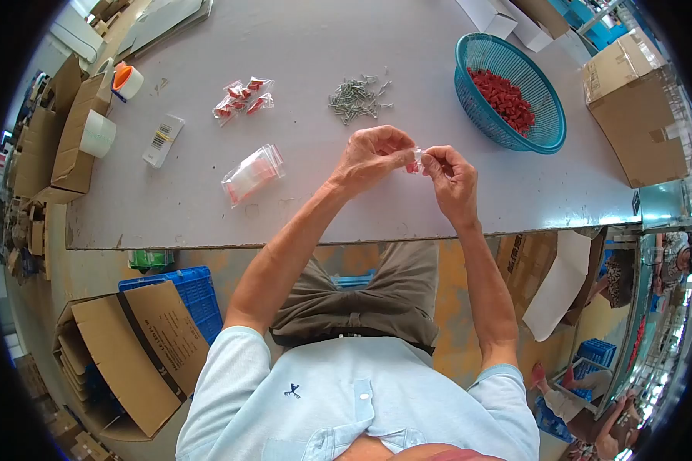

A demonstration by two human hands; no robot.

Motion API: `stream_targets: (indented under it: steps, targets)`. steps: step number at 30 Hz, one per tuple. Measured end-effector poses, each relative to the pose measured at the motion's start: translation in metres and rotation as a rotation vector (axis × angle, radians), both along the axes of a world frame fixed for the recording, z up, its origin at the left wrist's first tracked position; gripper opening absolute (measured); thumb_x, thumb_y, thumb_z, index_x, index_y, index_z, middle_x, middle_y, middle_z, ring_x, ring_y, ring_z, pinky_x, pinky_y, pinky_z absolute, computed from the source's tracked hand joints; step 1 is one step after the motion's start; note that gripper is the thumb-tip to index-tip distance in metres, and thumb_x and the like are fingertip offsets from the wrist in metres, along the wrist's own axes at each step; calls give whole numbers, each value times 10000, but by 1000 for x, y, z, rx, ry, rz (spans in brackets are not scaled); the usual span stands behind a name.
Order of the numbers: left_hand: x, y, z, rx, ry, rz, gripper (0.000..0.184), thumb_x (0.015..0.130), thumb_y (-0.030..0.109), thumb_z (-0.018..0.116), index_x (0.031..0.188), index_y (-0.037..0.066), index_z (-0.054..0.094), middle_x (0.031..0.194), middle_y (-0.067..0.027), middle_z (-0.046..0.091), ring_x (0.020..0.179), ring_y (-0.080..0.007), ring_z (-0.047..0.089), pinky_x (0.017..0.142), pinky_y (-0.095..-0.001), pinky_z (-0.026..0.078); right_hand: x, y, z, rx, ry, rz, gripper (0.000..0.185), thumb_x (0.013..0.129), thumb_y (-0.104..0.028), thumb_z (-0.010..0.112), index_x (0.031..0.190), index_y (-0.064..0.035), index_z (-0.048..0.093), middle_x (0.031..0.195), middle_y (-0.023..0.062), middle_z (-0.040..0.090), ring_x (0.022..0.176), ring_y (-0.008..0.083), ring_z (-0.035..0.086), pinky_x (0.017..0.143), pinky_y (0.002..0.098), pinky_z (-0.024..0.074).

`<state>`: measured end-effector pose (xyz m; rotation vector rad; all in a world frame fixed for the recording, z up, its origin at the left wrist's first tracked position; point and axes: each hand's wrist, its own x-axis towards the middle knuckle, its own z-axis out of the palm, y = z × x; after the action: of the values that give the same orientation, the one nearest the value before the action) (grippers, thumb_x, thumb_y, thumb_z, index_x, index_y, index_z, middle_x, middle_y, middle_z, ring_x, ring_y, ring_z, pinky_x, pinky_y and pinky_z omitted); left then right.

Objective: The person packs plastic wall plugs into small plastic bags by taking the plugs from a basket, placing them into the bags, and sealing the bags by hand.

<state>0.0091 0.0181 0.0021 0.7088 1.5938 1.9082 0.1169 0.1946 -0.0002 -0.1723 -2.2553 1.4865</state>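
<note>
Above the table, a small clear plastic bag [415,163] with something red in it is pinched between my two hands. My left hand [373,156] grips its left side with closed fingers, and my right hand [452,178] closes on the right side. Just beyond my hands lies a loose pile of screws [354,100]. To the left sit several filled bags with red pieces [242,100] and a stack of flat plastic bags [254,175]. A teal basket [469,96] at the right holds many small red parts [504,100].
On the table's left are a stack of barcode labels [163,140], tape rolls [127,81] and an open carton [73,146]. A cardboard box [638,107] stands at the right edge. Below the table are a carton [142,346] and a blue crate [196,296]. Another person sits at lower right.
</note>
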Motion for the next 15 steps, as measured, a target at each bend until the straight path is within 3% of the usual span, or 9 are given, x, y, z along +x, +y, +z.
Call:
stream_targets:
  steps: [3,5,8,15]
  targets:
    - [-3,0,-4,-59,19,10,123,942,39,746,1049,-17,727,978,-98,768,921,-168,754,864,-315,605,-2,-2,1,15,12,40,134,999,-117,728,1028,13,726,806,41,718,728,76,653,671,249,533]
    - [-2,1,-4,-20,26,20,99,945,17,735,1037,-20,723,955,-91,765,890,-158,751,835,-298,607,-3,-6,3,-111,0,19,139,1000,-120,730,1029,15,730,832,31,724,752,77,665,704,240,545]
    - [-1,1,-5,-34,32,28,101,942,27,745,1031,-19,727,947,-89,763,876,-152,746,825,-295,609,-5,4,-8,-169,-48,105,153,1018,-132,718,1055,15,701,910,26,713,805,75,651,738,228,533]
    - [0,3,-1,-41,28,-5,135,936,42,759,1052,-23,734,938,-91,760,863,-145,741,804,-293,610,-5,5,-18,-288,25,154,148,1025,-127,708,1074,13,704,903,31,711,806,85,658,741,235,544]
